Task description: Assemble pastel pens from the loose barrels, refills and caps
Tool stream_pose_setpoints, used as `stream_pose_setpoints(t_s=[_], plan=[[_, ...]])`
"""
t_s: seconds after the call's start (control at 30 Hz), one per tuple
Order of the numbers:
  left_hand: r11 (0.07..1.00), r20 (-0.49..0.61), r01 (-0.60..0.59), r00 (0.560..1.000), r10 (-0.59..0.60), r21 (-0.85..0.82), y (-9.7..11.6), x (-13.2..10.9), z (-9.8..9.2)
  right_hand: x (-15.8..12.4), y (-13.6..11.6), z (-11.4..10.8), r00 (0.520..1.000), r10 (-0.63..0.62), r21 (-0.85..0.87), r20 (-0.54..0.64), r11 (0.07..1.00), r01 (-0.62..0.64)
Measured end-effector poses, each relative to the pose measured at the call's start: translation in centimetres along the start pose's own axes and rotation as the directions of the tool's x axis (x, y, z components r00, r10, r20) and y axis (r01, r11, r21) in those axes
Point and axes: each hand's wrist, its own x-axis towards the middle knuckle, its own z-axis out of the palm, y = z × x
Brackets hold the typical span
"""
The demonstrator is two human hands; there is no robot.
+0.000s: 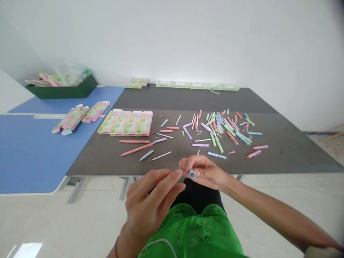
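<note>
My right hand (204,172) pinches a short light-blue pen barrel (191,173) between thumb and fingers, just over the table's near edge. My left hand (150,204) is raised beside it, its fingertips almost at the barrel; whatever lies between its fingers is hidden. On the dark table top (282,157), a loose spread of pink, green, lilac and blue pen parts (220,130) lies ahead of my hands. Nearest to them are a blue pen barrel (146,155) and a white pen refill (159,156).
Several pastel pen boxes marked 5 (125,123) stand left of the pen parts. Flattened cartons (80,116) lie on a blue mat (34,154). A green tray holding cartons (61,91) sits at the far left, and a row of green-and-white boxes (197,85) lines the back edge.
</note>
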Motion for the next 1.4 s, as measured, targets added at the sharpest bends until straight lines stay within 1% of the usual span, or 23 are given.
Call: stream_pose_setpoints(t_s=[0.07,0.13,0.23,0.33,0.5,0.6,0.7,0.83,1.03,1.1,1.17,1.23,1.3,1.4], plan=[[0.999,0.013,0.034,0.999,-0.035,0.037,-0.7,0.0,0.1,0.0,0.2,-0.1,1.000,-0.004,0.021,0.003,1.000,0.004],[0.987,0.058,0.071,0.995,-0.080,0.141,-2.0,-0.1,0.5,0.1,0.4,-0.3,1.000,-0.009,0.031,0.009,0.999,0.009],[0.928,0.153,0.082,0.977,-0.146,0.365,-4.3,-0.3,1.3,0.1,0.7,-0.5,1.000,-0.014,0.026,0.002,1.000,0.014],[0.873,0.205,0.066,0.961,-0.186,0.484,-6.6,-1.0,2.1,0.2,0.8,-0.6,1.000,-0.019,0.033,-0.007,0.999,0.019],[0.853,0.248,0.056,0.945,-0.213,0.520,-8.7,-2.5,2.8,0.0,0.7,-0.6,1.000,-0.007,0.093,0.012,0.996,0.006],[0.844,0.275,0.098,0.920,-0.278,0.528,-9.5,-3.0,3.2,-0.2,0.6,-0.7,0.999,-0.017,0.111,0.035,0.994,0.013],[0.840,0.266,0.158,0.905,-0.334,0.519,-10.2,-3.2,3.6,-0.5,0.5,-1.1,0.999,-0.033,0.115,0.043,0.993,0.028],[0.827,0.260,0.171,0.898,-0.354,0.536,-10.7,-2.9,3.7,-1.1,0.5,-1.9,0.999,-0.038,0.087,0.005,0.995,0.038],[0.805,0.288,0.116,0.896,-0.338,0.582,-11.0,-2.2,3.6,-2.0,0.3,-2.5,0.997,-0.018,0.060,-0.078,0.998,0.023],[0.808,0.293,0.106,0.898,-0.328,0.579,-11.0,-2.0,3.5,-2.2,0.3,-2.7,0.994,-0.003,0.057,-0.112,0.998,0.009],[0.835,0.279,0.120,0.909,-0.310,0.537,-10.9,-2.0,3.3,-2.3,0.3,-2.9,0.989,0.013,0.061,-0.146,0.998,-0.004],[0.887,0.252,0.155,0.925,-0.285,0.434,-10.5,-1.9,3.1,-2.3,0.4,-3.0,0.984,0.029,0.064,-0.177,0.998,-0.018],[0.938,0.209,0.191,0.944,-0.256,0.289,-9.7,-1.7,2.7,-2.2,0.5,-3.1,0.976,0.052,0.067,-0.211,0.997,-0.038],[0.975,0.140,0.197,0.968,-0.211,0.106,-8.0,-1.1,2.0,-2.0,0.5,-3.2,0.957,0.096,0.066,-0.275,0.995,-0.080]])
